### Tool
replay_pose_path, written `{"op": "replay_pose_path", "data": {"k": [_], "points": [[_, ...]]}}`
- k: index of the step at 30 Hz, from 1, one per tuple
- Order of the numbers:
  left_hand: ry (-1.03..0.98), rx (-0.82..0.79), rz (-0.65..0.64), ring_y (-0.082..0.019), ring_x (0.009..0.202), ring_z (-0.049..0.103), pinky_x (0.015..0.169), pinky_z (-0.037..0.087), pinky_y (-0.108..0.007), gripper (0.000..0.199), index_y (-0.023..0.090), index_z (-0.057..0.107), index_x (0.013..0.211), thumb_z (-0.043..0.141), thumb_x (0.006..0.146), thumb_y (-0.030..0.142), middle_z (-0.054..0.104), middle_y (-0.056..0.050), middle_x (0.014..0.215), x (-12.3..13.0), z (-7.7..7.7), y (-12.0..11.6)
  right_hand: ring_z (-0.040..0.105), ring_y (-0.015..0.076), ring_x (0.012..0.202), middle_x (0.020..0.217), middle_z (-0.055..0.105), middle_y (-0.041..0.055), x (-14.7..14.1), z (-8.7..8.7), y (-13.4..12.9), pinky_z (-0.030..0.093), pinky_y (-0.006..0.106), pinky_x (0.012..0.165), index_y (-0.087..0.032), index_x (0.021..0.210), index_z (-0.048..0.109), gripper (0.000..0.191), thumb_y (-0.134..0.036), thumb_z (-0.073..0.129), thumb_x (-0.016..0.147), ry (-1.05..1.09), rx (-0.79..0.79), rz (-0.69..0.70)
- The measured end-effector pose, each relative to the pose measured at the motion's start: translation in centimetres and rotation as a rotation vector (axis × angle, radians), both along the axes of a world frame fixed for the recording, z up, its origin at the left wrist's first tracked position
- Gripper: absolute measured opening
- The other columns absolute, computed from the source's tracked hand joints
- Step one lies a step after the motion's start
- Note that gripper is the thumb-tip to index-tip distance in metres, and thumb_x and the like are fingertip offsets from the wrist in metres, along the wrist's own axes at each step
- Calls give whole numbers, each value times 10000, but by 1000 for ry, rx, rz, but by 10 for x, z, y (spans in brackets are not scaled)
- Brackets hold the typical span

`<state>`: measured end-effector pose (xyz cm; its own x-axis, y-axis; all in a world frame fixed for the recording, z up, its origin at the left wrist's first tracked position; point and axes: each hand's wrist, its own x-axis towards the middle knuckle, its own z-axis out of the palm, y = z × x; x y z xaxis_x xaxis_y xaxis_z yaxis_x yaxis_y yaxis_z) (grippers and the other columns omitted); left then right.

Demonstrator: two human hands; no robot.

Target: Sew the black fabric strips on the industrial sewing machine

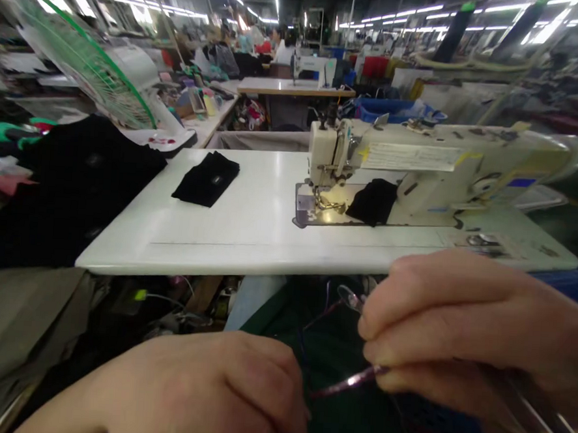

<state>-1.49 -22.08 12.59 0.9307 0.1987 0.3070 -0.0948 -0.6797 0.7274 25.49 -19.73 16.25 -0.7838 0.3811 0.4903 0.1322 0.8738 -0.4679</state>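
Low in the view, my left hand (210,388) is closed with its back to the camera, its fingertips hidden. A thin, shiny purplish strip (347,383) stretches between it and my right hand (449,318), which pinches the other end. A small clear or metal ring (350,297) shows by the right fingertips, a thin cord hanging from it. Under the right palm lies a slim metal tool (551,415); its kind is unclear. Beyond the hands stands a sewing machine (420,153), with a black fabric piece (375,202) on its bed near the needle.
A folded black piece (208,179) lies on the white table (249,220). More black fabric (75,184) is heaped at the left, beside a green-rimmed fan (92,67). Behind are a blue bin (393,112) and another sewing machine (312,68).
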Motion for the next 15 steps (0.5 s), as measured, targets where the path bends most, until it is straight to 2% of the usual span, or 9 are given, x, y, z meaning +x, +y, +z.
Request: {"op": "replay_pose_path", "data": {"k": [2, 5, 8, 13, 15], "points": [[-10, -94, -78, -149, 831, 729, 930, 572, -246, 346, 203, 575, 813, 326, 1043, 275, 734, -59, 816, 3, 4, 6, 670, 97, 784, 902, 683, 41, -2, 1, 6, 542, 166, 712, -159, 907, 696, 177, -237, 566, 998, 6, -58, 32], [-6, -100, -42, -155, 851, 726, 902, 579, -259, 247, 195, 560, 809, 390, 981, 142, 742, -66, 844, 6, 6, 8, 665, 81, 774, 899, 683, 21, -7, 7, 1, 536, 163, 733, -163, 877, 698, 166, -233, 592, 984, -7, -44, 11], [-40, -97, -30, -165, 871, 713, 835, 595, -250, 200, 194, 547, 779, 434, 901, 83, 713, -68, 842, 5, 1, 4, 645, 71, 742, 857, 676, -3, -10, 12, -11, 534, 175, 754, -186, 814, 695, 194, -222, 597, 977, -39, 20, -16], [-103, -117, 247, -122, 801, 646, 713, 572, -197, 179, 183, 603, 798, 508, 789, 32, 587, -60, 972, -2, -15, -7, 588, 82, 707, 855, 664, -19, -14, 15, -20, 496, 197, 655, -199, 763, 652, 231, -203, 587, 985, -249, 78, 151], [-131, -108, 283, -114, 799, 619, 715, 560, -198, 217, 190, 628, 852, 513, 768, 25, 555, -55, 1008, -4, -19, -10, 555, 86, 651, 809, 649, -29, -15, 13, -21, 463, 205, 594, -202, 781, 633, 254, -206, 530, 1014, -297, 30, 164]]}}
